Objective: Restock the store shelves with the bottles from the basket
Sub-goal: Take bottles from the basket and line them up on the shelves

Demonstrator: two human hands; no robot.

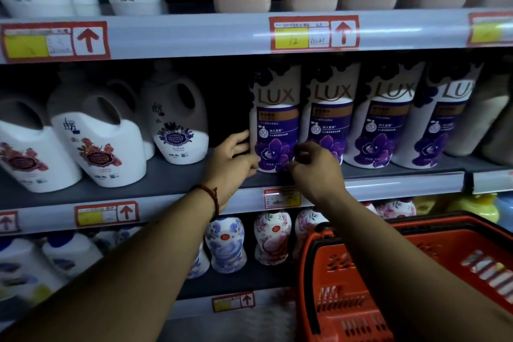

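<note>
Head camera looks at store shelves from close by. On the left of the middle shelf [172,178] stand white jugs [100,144] with handles and flower labels. To the right of them is a dark gap. The left hand [231,159], with a red cord bracelet [212,194] on its wrist, reaches into this gap. Its fingers are spread and wrap the left side of a Lux bottle [274,119], with the thumb at the front near the base. This bottle stands upright at the front edge of the middle shelf. The right hand [316,169] meets the bottle's lower right corner with bent fingers held close together; whether they pinch it, I cannot tell. Just beside stand three more Lux bottles [383,119] in a row. Lower right, an orange basket [347,266] is under the right forearm.
</note>
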